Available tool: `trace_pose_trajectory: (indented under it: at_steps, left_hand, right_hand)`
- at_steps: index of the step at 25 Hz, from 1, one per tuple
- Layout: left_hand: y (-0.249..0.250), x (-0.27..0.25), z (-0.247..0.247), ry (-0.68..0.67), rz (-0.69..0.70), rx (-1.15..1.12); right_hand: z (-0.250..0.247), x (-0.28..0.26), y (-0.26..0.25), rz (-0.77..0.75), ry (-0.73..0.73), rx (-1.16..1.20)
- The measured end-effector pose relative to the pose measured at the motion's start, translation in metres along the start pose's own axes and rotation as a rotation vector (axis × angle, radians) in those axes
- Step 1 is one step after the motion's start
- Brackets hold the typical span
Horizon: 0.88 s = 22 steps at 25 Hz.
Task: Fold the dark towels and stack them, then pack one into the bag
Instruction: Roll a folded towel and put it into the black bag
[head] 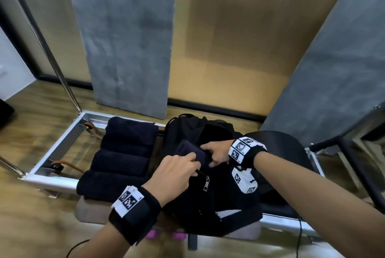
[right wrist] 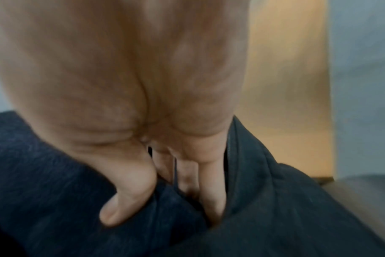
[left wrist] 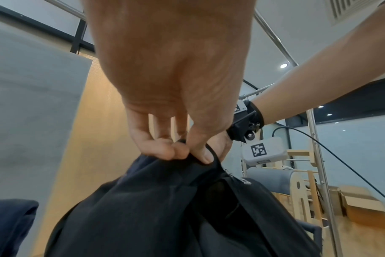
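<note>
Several folded dark navy towels (head: 123,153) lie stacked in overlapping steps on the left. A black zip bag (head: 210,205) stands open beside them. My left hand (head: 192,163) pinches the bag's opening edge (left wrist: 211,156) between thumb and fingers and holds it up. My right hand (head: 208,156) grips one folded navy towel (head: 187,149) at the bag's mouth. In the right wrist view the thumb (right wrist: 125,200) presses on the towel (right wrist: 44,173), and the fingers (right wrist: 211,194) are tucked between it and the bag's wall (right wrist: 275,200). The bag's inside is hidden.
Towels and bag rest on a beige cushion (head: 93,209) inside a metal frame (head: 60,147). A black round seat (head: 281,143) stands to the right, grey panels (head: 129,38) behind. Pink objects (head: 154,234) and a black cable (head: 300,234) lie below the near edge.
</note>
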State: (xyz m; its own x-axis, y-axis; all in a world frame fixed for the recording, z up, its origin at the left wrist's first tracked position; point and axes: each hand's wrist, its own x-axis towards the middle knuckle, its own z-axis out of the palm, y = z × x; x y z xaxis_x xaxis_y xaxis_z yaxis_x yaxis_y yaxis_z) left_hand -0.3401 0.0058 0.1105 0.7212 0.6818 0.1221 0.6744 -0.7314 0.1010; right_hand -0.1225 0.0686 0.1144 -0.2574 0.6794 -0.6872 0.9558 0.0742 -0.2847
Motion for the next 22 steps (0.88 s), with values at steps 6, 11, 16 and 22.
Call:
trace_pose_trajectory:
  at_steps: [6,11,16,22]
  left_hand:
    - [0.004,-0.002,-0.004,0.004,-0.234,0.009]
    - [0.015,0.001,0.007,0.05,-0.269,0.111]
    - [0.018,-0.007,-0.003,0.072,-0.203,0.166]
    - [0.009,-0.018,-0.016,0.093,0.09,0.036]
  right_hand:
    - [-0.025,-0.002,0.007,0.036,-0.028,0.101]
    - [-0.023,-0.001,0.014,0.025,-0.138,0.011]
    - [0.002,0.016,0.01,0.003,-0.161,-0.415]
    - [0.034,0.049,-0.004,-0.03,0.121,-0.375]
